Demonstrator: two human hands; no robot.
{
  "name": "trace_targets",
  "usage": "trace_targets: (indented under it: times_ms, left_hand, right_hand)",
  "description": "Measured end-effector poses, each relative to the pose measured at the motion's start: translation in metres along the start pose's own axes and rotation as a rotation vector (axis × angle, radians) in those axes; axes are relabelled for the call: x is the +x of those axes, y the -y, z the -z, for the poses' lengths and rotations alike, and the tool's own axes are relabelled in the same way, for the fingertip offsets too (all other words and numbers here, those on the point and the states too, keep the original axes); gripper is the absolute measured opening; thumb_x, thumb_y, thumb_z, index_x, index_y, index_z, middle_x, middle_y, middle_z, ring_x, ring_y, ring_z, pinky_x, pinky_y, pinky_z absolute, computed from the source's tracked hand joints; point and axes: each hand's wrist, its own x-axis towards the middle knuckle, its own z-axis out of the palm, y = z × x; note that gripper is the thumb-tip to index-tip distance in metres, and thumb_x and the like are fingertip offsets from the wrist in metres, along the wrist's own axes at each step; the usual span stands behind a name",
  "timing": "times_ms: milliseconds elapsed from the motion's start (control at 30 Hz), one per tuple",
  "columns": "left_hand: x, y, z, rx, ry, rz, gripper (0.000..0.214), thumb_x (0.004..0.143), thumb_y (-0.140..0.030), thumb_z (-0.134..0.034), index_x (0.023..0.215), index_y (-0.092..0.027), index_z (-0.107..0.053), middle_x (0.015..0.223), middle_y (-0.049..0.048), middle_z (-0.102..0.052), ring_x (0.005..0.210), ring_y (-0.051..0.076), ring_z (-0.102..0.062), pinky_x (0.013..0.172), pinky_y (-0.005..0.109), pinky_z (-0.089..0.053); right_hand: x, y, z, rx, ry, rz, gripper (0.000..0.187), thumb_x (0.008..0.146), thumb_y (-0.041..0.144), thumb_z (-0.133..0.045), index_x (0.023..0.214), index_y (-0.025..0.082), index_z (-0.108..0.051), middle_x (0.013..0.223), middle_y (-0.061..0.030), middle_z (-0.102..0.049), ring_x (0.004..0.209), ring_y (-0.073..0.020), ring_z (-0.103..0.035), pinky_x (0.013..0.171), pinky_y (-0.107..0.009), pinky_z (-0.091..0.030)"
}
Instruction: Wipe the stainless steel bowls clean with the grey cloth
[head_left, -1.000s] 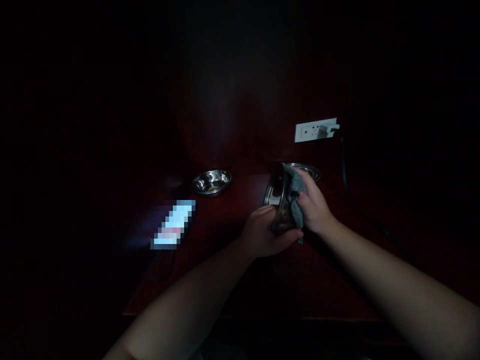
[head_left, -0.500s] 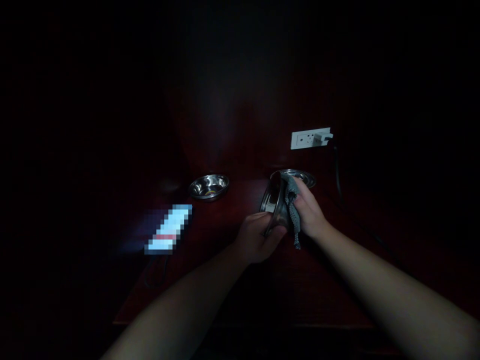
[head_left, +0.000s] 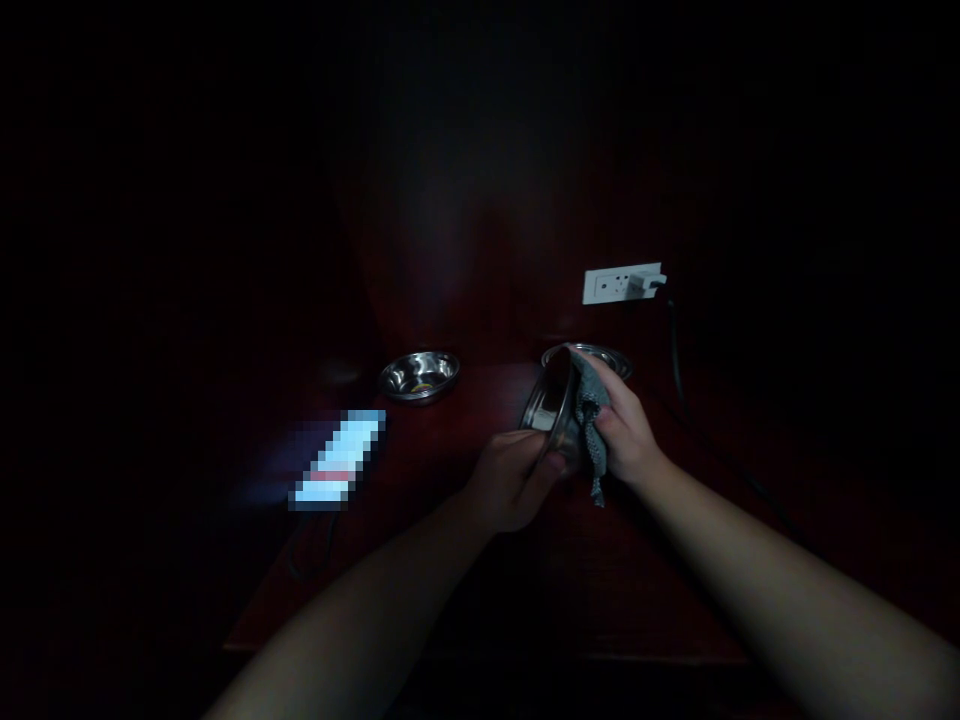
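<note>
My left hand (head_left: pixel 514 480) grips the near rim of a shiny metal bowl (head_left: pixel 546 405), which is tilted on its side above the table with its opening facing left. Against the bowl's outer side, my right hand (head_left: pixel 628 425) presses a grey-green cloth (head_left: pixel 592 415), and the cloth's loose end hangs down below. Some of the right fingers are hidden behind the cloth and bowl. Behind the hands another round metal dish (head_left: pixel 615 360) lies on the table, partly covered from view. A second metal bowl (head_left: pixel 420 378) stands upright to the left.
The dark red table (head_left: pixel 450 600) has its front edge near me. A phone with a lit, blurred screen (head_left: pixel 341 460) lies at left, a thin cord beside it. On the back wall is a white socket (head_left: pixel 611 286) with a plugged-in charger; a black cable (head_left: pixel 676 360) runs down right.
My right hand and the cloth have shifted slightly right and down along the bowl's outside. The bowl has tilted a little; my left hand keeps its grip.
</note>
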Motion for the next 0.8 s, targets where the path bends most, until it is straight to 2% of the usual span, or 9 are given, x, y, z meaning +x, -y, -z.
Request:
trace_targets:
  times_ms: [133,233,367,500,667,800]
  left_hand:
    - [0.0000,-0.0007,-0.0002,0.024,0.012,0.007,0.029,0.090,-0.032,-0.034,0.080,-0.016,-0.055,0.073,0.0046,-0.060,0.066,0.013,-0.056,0.063,0.026,-0.044]
    - [-0.0002,-0.0009,-0.0007,0.046,0.000,0.020,0.031,0.091,-0.034,-0.033,0.078,-0.016,-0.054,0.071,0.0044,-0.060,0.064,0.013,-0.056,0.062,0.026,-0.044]
    - [-0.0007,-0.0006,-0.0011,0.037,-0.011,0.032,0.032,0.091,-0.034,-0.033,0.075,-0.016,-0.054,0.068,0.0034,-0.059,0.062,0.013,-0.056,0.061,0.025,-0.043]
    - [-0.0011,-0.0001,-0.0010,0.046,-0.009,0.031,0.032,0.091,-0.034,-0.033,0.074,-0.015,-0.054,0.067,0.0032,-0.059,0.062,0.013,-0.056,0.061,0.025,-0.043]
    - [-0.0011,-0.0007,0.0001,0.047,0.032,0.006,0.031,0.091,-0.031,-0.032,0.076,-0.016,-0.055,0.069,0.0029,-0.060,0.062,0.012,-0.056,0.061,0.025,-0.044]
    - [-0.0014,-0.0011,0.0005,0.029,0.030,-0.029,0.027,0.090,-0.028,-0.035,0.079,-0.016,-0.057,0.070,0.0023,-0.061,0.064,0.012,-0.058,0.063,0.024,-0.046]
  right_hand:
    - [0.0000,0.0037,-0.0001,-0.006,0.005,0.036,0.074,0.078,0.070,-0.038,0.134,0.023,-0.044,0.141,-0.0068,-0.043,0.131,-0.0296,-0.035,0.111,-0.049,-0.022]
    - [0.0012,0.0042,-0.0006,-0.009,-0.013,0.037,0.067,0.082,0.066,-0.036,0.133,0.024,-0.047,0.140,-0.0058,-0.045,0.131,-0.0278,-0.035,0.112,-0.047,-0.020]
    - [0.0031,0.0006,-0.0018,0.063,-0.042,-0.089,0.052,0.090,0.053,-0.034,0.128,0.024,-0.052,0.137,-0.0038,-0.048,0.130,-0.0233,-0.039,0.112,-0.044,-0.020]
    - [0.0043,-0.0018,-0.0026,0.104,-0.060,-0.193,0.044,0.090,0.048,-0.039,0.124,0.025,-0.055,0.133,-0.0027,-0.053,0.126,-0.0219,-0.044,0.111,-0.042,-0.025]
    - [0.0055,0.0006,-0.0030,0.035,-0.184,-0.138,0.033,0.089,0.043,-0.045,0.115,0.025,-0.055,0.127,-0.0057,-0.056,0.120,-0.0225,-0.048,0.105,-0.045,-0.032]
    - [0.0080,0.0016,-0.0018,0.029,-0.251,-0.095,0.017,0.085,0.036,-0.053,0.093,0.023,-0.059,0.121,-0.0068,-0.060,0.114,-0.0229,-0.053,0.101,-0.047,-0.037]
